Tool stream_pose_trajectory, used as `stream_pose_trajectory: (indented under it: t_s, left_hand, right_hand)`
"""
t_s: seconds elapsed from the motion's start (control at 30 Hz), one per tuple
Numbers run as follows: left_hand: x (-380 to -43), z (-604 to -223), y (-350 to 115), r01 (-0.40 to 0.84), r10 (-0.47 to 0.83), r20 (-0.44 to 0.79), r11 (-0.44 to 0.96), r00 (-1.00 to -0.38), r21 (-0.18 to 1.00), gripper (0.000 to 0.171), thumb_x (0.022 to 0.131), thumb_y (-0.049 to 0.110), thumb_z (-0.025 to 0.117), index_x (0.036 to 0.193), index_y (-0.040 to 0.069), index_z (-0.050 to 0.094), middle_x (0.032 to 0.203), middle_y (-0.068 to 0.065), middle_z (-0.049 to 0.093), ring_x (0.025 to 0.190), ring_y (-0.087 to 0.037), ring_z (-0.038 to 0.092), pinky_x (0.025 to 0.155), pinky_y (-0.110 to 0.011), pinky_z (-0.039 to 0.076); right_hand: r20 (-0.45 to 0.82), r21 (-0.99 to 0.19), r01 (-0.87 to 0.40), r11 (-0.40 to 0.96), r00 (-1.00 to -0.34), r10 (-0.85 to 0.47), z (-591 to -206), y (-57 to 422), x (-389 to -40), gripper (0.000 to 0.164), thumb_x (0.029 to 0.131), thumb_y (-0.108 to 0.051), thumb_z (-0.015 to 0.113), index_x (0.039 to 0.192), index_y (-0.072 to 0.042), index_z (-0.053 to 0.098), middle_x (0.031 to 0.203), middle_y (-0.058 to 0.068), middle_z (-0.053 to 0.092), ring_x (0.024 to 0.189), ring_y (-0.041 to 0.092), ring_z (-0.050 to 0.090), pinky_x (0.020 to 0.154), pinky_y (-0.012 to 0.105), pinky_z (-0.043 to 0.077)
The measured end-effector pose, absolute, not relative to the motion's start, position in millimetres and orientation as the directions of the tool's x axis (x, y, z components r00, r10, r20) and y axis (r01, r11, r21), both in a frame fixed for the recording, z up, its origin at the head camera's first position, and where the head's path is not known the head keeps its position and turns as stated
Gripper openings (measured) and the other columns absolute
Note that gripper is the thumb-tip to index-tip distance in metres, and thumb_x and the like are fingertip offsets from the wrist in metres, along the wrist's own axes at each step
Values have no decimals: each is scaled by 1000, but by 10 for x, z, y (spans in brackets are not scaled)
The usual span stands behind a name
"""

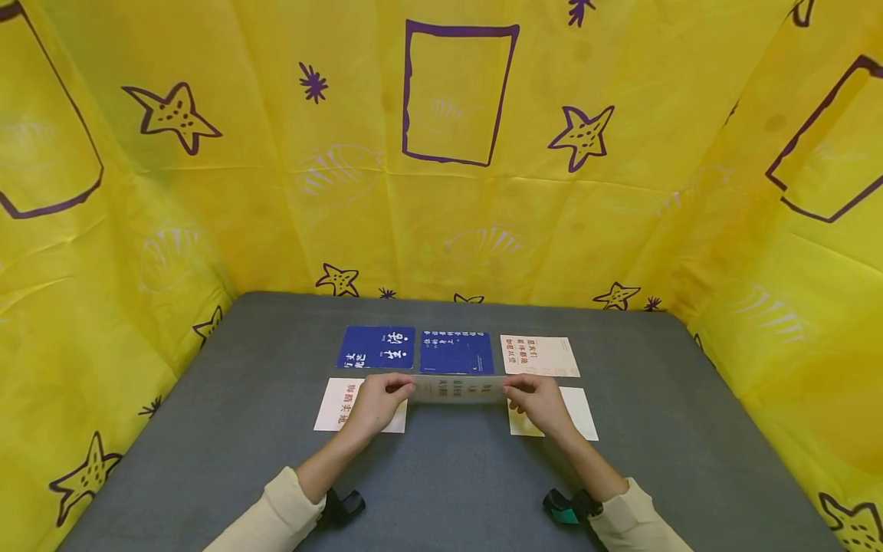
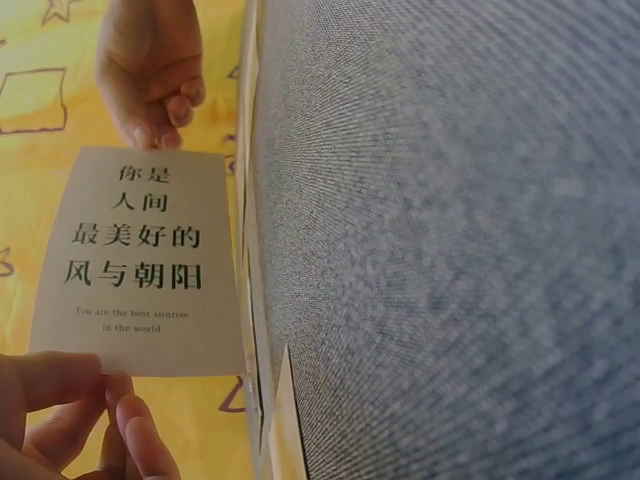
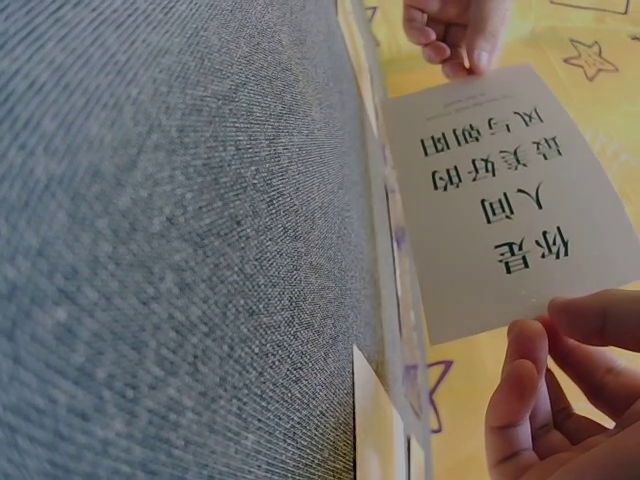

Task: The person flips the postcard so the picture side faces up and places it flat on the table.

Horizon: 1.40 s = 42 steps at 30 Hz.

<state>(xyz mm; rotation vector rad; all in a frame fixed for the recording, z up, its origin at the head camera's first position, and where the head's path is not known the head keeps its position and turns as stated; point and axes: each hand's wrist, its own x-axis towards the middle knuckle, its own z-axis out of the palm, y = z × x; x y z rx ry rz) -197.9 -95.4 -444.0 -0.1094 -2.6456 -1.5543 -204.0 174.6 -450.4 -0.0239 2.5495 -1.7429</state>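
Between both hands a pale card printed with dark Chinese characters is held up off the table, tilted. My left hand pinches one short end between thumb and fingers. At the opposite end, my right hand pinches it the same way. The left wrist view shows the card's printed face, with small English lines below the characters. Under the left hand lies a white card with red characters, partly covered. A white and yellow card lies partly hidden beneath the right hand.
Behind the hands, a row on the grey table holds a blue card, a second blue card and a cream card with red characters. Yellow patterned cloth walls the table's back and sides.
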Motion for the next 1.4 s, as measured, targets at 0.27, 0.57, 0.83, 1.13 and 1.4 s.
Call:
stream_pose_trajectory:
  t_s: [0.27, 0.57, 0.83, 1.13, 1.4]
  left_hand:
    - [-1966, -4430, -953, 94, 23, 94, 489, -995, 867, 13, 81, 13, 63, 90, 6, 71, 87, -8, 71, 80, -14, 62, 69, -23, 47]
    - [-1959, -4411, -949, 78, 15, 80, 480, -997, 874, 13, 81, 14, 64, 89, 6, 71, 87, -8, 70, 78, -12, 60, 69, -24, 47]
    - [-1964, -4428, -942, 79, 7, 87, 484, -996, 872, 13, 80, 13, 65, 88, 4, 71, 86, -9, 70, 77, -12, 61, 69, -24, 48]
    - [-1965, -4434, -929, 42, -4, 50, 479, -999, 877, 13, 80, 12, 65, 89, 4, 70, 86, -9, 70, 74, -10, 58, 66, -24, 46]
    - [-2000, -4458, -934, -20, -40, -3, 423, -999, 906, 14, 78, 12, 66, 90, 3, 67, 78, -8, 67, 69, -12, 57, 62, -22, 44]
  right_hand:
    - [-27, -932, 15, 362, -999, -28, -4503, 1743, -2032, 14, 80, -9, 65, 90, 0, 68, 78, 21, 63, 58, 14, 53, 54, 25, 46]
    - [-33, -931, 20, 364, -999, -28, -4525, 1756, -2046, 13, 81, -10, 63, 90, -2, 68, 73, 23, 61, 57, 15, 52, 55, 25, 46]
    - [-44, -937, 32, 348, -999, -26, -4533, 1758, -2046, 13, 81, -10, 64, 90, -3, 68, 70, 17, 59, 57, 15, 51, 54, 25, 46]
    - [-64, -936, 52, 349, -998, -23, -4552, 1759, -2045, 12, 81, -10, 64, 88, -2, 67, 74, 17, 61, 56, 16, 51, 53, 25, 47]
    - [-82, -940, 73, 332, -997, -13, -4560, 1737, -2051, 12, 79, -7, 65, 88, 1, 67, 68, 12, 60, 53, 16, 50, 50, 25, 45]
